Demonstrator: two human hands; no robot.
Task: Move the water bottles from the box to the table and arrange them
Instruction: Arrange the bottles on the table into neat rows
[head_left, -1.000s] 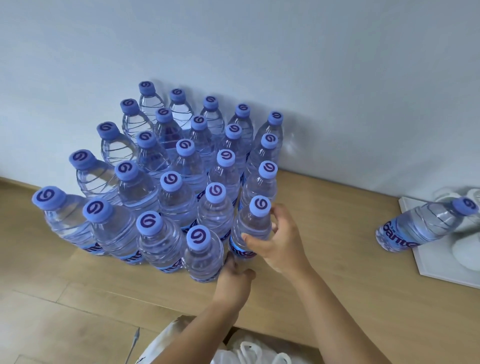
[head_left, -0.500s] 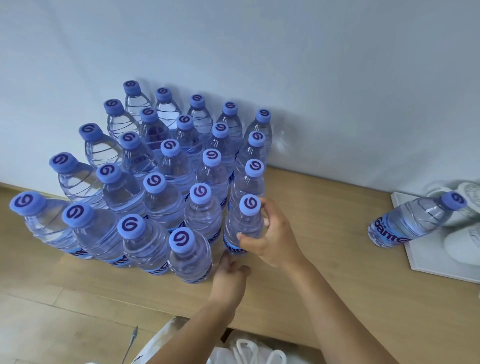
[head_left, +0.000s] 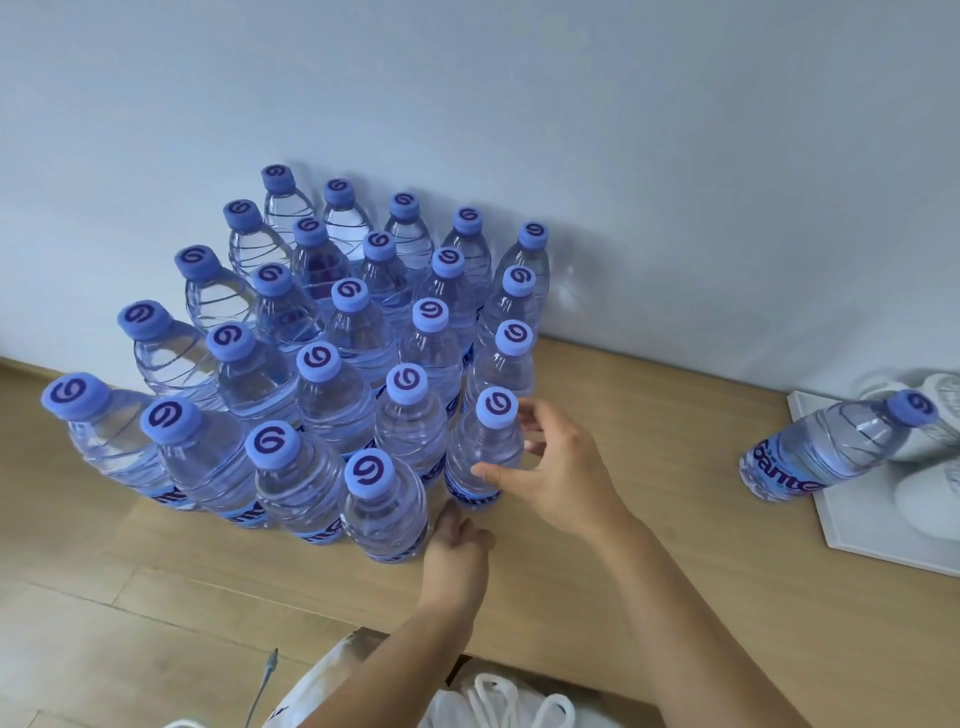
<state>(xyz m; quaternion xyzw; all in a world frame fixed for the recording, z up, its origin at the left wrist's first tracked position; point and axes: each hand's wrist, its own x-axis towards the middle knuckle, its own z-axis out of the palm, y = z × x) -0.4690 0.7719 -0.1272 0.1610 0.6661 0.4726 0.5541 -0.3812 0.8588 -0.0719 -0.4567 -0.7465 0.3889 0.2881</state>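
- Head view: a tight block of water bottles (head_left: 332, 364) with blue caps stands upright in rows on the wooden surface (head_left: 649, 467), filling the middle and left of the frame and backing onto the pale wall (head_left: 571, 130) in the upper half.
- The nearest bottle of the right-hand row (head_left: 483, 452) stands at the lower right corner of the block, just beside its neighbours.
- The right hand (head_left: 558, 467) is at that bottle, its grip open: the thumb touches the bottle's lower side, the other fingers are spread and curled near the cap without closing on it.
- The left hand (head_left: 457, 545) lies low in the centre of the frame, fingers curled against the base of the front bottle (head_left: 384, 504); whether it actually grips anything cannot be told.
- At the right edge of the frame a single bottle (head_left: 826, 449) stands well apart from the block, at the edge of a white board (head_left: 883, 535).
- White shoes (head_left: 930, 467) lie on that board behind the bottle.
- White fabric with cords (head_left: 493, 696) shows at the bottom edge.
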